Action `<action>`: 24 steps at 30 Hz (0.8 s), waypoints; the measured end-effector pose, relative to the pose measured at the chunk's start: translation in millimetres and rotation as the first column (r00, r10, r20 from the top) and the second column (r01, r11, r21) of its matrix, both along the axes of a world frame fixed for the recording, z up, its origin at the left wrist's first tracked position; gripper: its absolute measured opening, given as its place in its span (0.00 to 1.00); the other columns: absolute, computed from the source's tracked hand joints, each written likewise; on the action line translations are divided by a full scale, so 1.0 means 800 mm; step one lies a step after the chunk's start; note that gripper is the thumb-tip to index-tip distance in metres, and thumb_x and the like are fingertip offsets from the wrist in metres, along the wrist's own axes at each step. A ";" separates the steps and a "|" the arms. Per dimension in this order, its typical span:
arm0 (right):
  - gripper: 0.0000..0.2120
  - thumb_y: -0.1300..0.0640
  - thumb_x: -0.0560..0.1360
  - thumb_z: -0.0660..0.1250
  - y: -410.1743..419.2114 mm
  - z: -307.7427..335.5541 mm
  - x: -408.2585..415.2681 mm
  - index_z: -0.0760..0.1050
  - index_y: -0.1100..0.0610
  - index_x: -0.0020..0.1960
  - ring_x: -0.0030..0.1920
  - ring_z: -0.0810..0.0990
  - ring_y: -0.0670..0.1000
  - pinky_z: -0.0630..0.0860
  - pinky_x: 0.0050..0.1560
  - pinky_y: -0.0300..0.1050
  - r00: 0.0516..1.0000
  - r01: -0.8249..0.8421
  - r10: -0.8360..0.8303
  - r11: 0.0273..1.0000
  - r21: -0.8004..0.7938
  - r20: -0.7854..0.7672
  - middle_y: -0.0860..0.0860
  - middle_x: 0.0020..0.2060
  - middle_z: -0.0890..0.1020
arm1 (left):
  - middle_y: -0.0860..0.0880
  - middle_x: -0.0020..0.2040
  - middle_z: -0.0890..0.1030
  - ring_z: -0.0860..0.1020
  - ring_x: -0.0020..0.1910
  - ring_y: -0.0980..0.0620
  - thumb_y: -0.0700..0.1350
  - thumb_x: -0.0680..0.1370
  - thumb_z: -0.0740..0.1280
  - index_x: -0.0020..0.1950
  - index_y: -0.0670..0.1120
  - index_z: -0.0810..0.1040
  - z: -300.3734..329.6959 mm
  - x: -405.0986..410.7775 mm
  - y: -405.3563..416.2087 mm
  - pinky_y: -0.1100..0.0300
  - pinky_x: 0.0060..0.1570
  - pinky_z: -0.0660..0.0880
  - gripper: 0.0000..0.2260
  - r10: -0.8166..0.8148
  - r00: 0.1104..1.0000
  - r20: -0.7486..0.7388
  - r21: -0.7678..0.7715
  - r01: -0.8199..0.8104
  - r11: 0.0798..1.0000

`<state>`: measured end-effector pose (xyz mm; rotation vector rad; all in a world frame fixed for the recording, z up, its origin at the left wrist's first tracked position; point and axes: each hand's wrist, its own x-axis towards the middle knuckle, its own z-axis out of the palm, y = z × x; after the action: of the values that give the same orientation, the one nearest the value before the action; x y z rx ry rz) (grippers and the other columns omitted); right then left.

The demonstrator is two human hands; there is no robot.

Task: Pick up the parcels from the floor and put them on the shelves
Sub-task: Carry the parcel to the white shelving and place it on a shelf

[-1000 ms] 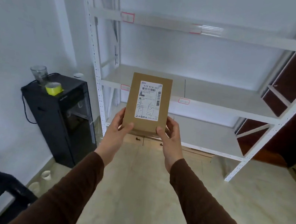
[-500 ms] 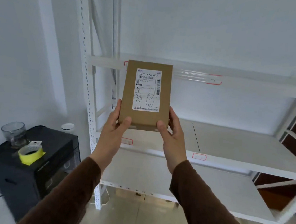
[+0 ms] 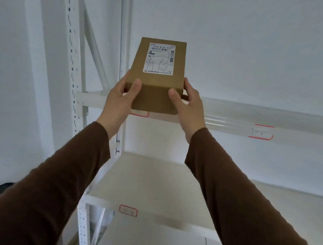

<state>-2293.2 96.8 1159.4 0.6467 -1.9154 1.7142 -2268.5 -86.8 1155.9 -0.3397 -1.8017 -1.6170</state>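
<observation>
A brown cardboard parcel (image 3: 157, 76) with a white shipping label on top is held up in front of me, tilted slightly away. My left hand (image 3: 120, 100) grips its near left corner and my right hand (image 3: 188, 107) grips its near right corner, thumbs on the front face. The parcel hovers at the front edge of the upper white shelf (image 3: 236, 117), near its left end. A lower shelf (image 3: 160, 185) lies beneath my arms.
The white perforated upright post (image 3: 71, 70) of the rack stands left of the parcel, with a diagonal brace behind it. Red-outlined tags (image 3: 260, 131) sit on the shelf edges. White walls lie behind and to the left.
Both hands have raised the parcel from chest height up to the upper shelf level, and I have moved closer to the rack. The black cabinet has dropped out of view.
</observation>
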 end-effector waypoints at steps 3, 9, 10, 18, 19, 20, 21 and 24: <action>0.31 0.42 0.78 0.68 -0.010 0.028 -0.060 0.66 0.46 0.79 0.66 0.75 0.51 0.76 0.68 0.54 1.000 0.008 -0.008 0.999 0.038 0.000 0.49 0.66 0.72 | 0.55 0.65 0.82 0.81 0.58 0.65 0.58 0.82 0.66 0.77 0.55 0.73 0.023 -0.056 -0.011 0.72 0.49 0.78 0.23 0.023 1.000 -0.001 -0.022 -0.023 0.999; 0.23 0.49 0.79 0.68 -0.030 0.053 -0.156 0.74 0.54 0.72 0.53 0.81 0.45 0.81 0.49 0.34 0.996 -0.043 0.038 0.997 0.065 0.084 0.52 0.61 0.79 | 0.53 0.64 0.83 0.82 0.58 0.59 0.54 0.82 0.68 0.77 0.53 0.73 0.043 -0.153 -0.042 0.69 0.50 0.79 0.23 0.011 0.998 0.066 -0.089 -0.005 0.996; 0.20 0.53 0.80 0.68 -0.032 0.055 -0.169 0.74 0.56 0.71 0.50 0.81 0.43 0.79 0.45 0.30 0.995 -0.046 0.038 0.996 0.082 0.097 0.51 0.59 0.80 | 0.52 0.64 0.83 0.82 0.59 0.57 0.54 0.82 0.68 0.76 0.53 0.73 0.044 -0.167 -0.048 0.68 0.52 0.79 0.23 0.011 0.997 0.082 -0.106 -0.002 0.994; 0.24 0.51 0.78 0.70 -0.048 0.048 -0.229 0.74 0.57 0.72 0.62 0.81 0.60 0.79 0.64 0.59 0.974 -0.001 -0.038 0.985 0.171 0.223 0.57 0.62 0.80 | 0.48 0.64 0.83 0.81 0.63 0.49 0.56 0.82 0.67 0.74 0.50 0.75 0.046 -0.240 -0.082 0.59 0.61 0.77 0.22 -0.005 0.968 0.250 -0.215 0.060 0.975; 0.26 0.49 0.77 0.70 -0.048 0.046 -0.234 0.73 0.56 0.72 0.62 0.81 0.60 0.79 0.64 0.60 0.973 0.004 -0.044 0.985 0.172 0.228 0.58 0.63 0.80 | 0.49 0.64 0.83 0.81 0.63 0.49 0.57 0.81 0.67 0.74 0.50 0.75 0.045 -0.243 -0.083 0.56 0.63 0.77 0.22 -0.007 0.967 0.256 -0.221 0.065 0.973; 0.28 0.46 0.75 0.71 -0.049 0.045 -0.236 0.73 0.56 0.72 0.62 0.81 0.60 0.79 0.64 0.60 0.971 0.011 -0.052 0.985 0.174 0.232 0.58 0.64 0.79 | 0.49 0.64 0.83 0.82 0.63 0.49 0.57 0.81 0.67 0.74 0.50 0.75 0.044 -0.245 -0.085 0.54 0.65 0.77 0.23 -0.009 0.965 0.261 -0.221 0.069 0.973; 0.33 0.42 0.72 0.71 -0.050 0.044 -0.241 0.73 0.55 0.73 0.63 0.81 0.60 0.79 0.64 0.59 0.972 0.023 -0.063 0.984 0.175 0.227 0.58 0.65 0.78 | 0.49 0.64 0.83 0.82 0.62 0.49 0.58 0.81 0.67 0.74 0.50 0.75 0.044 -0.246 -0.085 0.52 0.66 0.77 0.23 -0.014 0.964 0.264 -0.220 0.074 0.973; 0.47 0.32 0.61 0.68 -0.052 0.040 -0.256 0.70 0.53 0.75 0.65 0.80 0.59 0.79 0.64 0.59 0.967 0.064 -0.106 0.982 0.180 0.231 0.56 0.69 0.74 | 0.49 0.64 0.83 0.81 0.62 0.49 0.57 0.81 0.67 0.74 0.50 0.75 0.044 -0.248 -0.085 0.51 0.67 0.77 0.23 -0.019 0.963 0.270 -0.211 0.079 0.974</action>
<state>-2497.9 54.9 1191.7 0.4242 -2.2423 1.6493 -2466.6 -154.6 1191.0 -0.2772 -2.2018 -1.5591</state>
